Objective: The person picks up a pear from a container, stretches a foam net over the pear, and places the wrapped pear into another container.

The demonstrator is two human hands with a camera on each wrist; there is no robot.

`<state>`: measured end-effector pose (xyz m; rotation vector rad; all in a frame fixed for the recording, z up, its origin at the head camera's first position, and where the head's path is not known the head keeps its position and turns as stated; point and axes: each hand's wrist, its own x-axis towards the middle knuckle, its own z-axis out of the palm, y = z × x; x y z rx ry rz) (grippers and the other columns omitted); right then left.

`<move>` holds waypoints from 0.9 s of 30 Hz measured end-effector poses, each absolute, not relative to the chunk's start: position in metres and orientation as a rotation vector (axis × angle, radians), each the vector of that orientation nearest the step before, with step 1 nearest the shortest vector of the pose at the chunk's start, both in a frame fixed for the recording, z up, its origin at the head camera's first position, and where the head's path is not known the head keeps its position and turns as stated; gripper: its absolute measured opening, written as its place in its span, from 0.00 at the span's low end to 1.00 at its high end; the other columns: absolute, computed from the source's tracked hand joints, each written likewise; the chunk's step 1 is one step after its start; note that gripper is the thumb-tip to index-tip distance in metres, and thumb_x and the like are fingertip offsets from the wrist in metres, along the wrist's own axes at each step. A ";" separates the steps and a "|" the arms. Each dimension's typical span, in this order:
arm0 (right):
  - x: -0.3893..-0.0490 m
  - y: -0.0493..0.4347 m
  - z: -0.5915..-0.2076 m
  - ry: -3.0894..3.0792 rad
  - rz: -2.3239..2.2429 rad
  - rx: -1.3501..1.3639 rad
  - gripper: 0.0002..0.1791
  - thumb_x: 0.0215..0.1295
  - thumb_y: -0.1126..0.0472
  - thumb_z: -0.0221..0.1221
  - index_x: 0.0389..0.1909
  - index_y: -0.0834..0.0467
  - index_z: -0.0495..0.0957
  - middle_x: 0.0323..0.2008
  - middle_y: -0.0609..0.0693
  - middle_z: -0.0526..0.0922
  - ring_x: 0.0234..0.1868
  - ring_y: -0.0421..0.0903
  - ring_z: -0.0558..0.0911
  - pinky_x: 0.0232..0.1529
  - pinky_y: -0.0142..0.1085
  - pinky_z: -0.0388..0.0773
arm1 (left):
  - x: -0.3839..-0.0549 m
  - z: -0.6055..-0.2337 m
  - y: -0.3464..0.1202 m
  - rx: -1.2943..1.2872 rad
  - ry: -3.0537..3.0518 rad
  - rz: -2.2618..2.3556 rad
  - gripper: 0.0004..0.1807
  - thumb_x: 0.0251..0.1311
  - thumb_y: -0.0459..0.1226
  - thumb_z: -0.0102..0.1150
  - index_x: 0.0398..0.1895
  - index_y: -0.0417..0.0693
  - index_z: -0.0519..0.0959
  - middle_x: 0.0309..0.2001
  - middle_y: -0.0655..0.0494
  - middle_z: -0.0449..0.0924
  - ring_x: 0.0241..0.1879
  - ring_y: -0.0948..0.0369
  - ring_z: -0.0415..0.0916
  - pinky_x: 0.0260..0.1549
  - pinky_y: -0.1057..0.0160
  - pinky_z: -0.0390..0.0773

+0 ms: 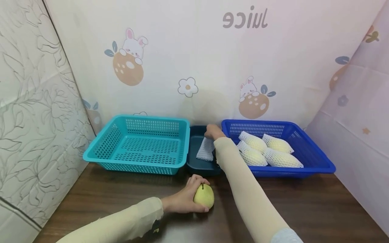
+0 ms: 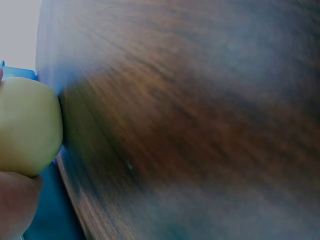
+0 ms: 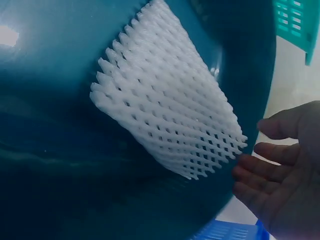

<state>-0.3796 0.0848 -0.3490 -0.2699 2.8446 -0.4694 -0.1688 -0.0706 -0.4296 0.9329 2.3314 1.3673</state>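
Note:
My left hand [image 1: 183, 199] grips a yellow-green pear [image 1: 205, 197] on the table, thumb on the near side and fingers over the far side; its stem points up. The left wrist view catches the pear [image 2: 31, 127] at its left edge. My right hand [image 1: 214, 131] reaches over the dark teal basin [image 1: 194, 135]. Inside that basin lies a flattened white foam net sleeve [image 1: 206, 150]. In the right wrist view the fingers [image 3: 265, 172] are loosely bent and apart from the thumb, close beside the end of the foam net [image 3: 167, 95], without gripping it.
A turquoise basket [image 1: 136, 165] with nothing in it stands left of the basin. At the right, a blue basket [image 1: 316, 158] holds several net-wrapped pears [image 1: 278, 145]. All stand on a dark wooden table [image 1: 121, 189] against a patterned cloth backdrop [image 1: 188, 50].

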 end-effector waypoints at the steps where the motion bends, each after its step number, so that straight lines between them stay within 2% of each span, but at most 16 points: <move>1: -0.380 0.085 -0.352 2.848 -0.450 -0.261 0.15 0.68 0.66 0.52 0.51 0.69 0.74 0.47 0.62 0.78 0.41 0.53 0.74 0.47 0.44 0.73 | -0.168 -0.430 -0.070 0.932 2.325 1.370 0.38 0.48 0.46 0.71 0.61 0.51 0.64 0.53 0.61 0.55 0.53 0.58 0.53 0.44 0.62 0.68; 6: -0.383 0.086 -0.363 2.850 -0.428 -0.236 0.13 0.67 0.68 0.53 0.50 0.68 0.75 0.44 0.61 0.78 0.39 0.53 0.74 0.44 0.44 0.74 | -0.166 -0.431 -0.069 0.928 2.305 1.375 0.37 0.48 0.46 0.70 0.61 0.52 0.64 0.53 0.62 0.55 0.53 0.59 0.53 0.44 0.62 0.68; 9: -0.382 0.085 -0.363 2.844 -0.449 -0.254 0.14 0.67 0.69 0.52 0.52 0.68 0.74 0.47 0.62 0.78 0.43 0.53 0.76 0.44 0.44 0.75 | -0.166 -0.431 -0.070 0.926 2.304 1.379 0.37 0.48 0.46 0.70 0.61 0.52 0.64 0.53 0.62 0.55 0.53 0.59 0.53 0.45 0.62 0.68; 13: -0.378 0.083 -0.354 2.818 -0.546 -0.309 0.19 0.67 0.69 0.52 0.59 0.67 0.72 0.56 0.63 0.75 0.54 0.56 0.75 0.54 0.47 0.72 | -0.168 -0.429 -0.070 0.937 2.315 1.379 0.37 0.48 0.46 0.70 0.61 0.51 0.64 0.53 0.61 0.55 0.54 0.58 0.53 0.45 0.63 0.68; 16: -0.375 0.084 -0.346 2.791 -0.622 -0.365 0.21 0.66 0.70 0.51 0.61 0.67 0.70 0.58 0.63 0.73 0.57 0.57 0.73 0.58 0.48 0.68 | -0.169 -0.428 -0.069 0.955 2.333 1.371 0.38 0.48 0.46 0.70 0.61 0.51 0.63 0.54 0.60 0.54 0.54 0.58 0.53 0.46 0.63 0.68; 20: -0.375 0.086 -0.334 2.768 -0.656 -0.488 0.22 0.64 0.73 0.50 0.61 0.66 0.70 0.56 0.64 0.73 0.55 0.57 0.72 0.57 0.47 0.69 | -0.168 -0.427 -0.069 0.967 2.352 1.367 0.38 0.49 0.46 0.71 0.61 0.50 0.64 0.53 0.60 0.55 0.54 0.58 0.54 0.47 0.62 0.67; 27: -0.369 0.092 -0.314 2.739 -0.715 -0.599 0.22 0.64 0.72 0.53 0.60 0.62 0.71 0.49 0.62 0.74 0.46 0.55 0.74 0.47 0.44 0.75 | -0.166 -0.427 -0.071 0.963 2.362 1.357 0.38 0.48 0.45 0.71 0.61 0.49 0.64 0.53 0.60 0.55 0.54 0.57 0.54 0.47 0.62 0.67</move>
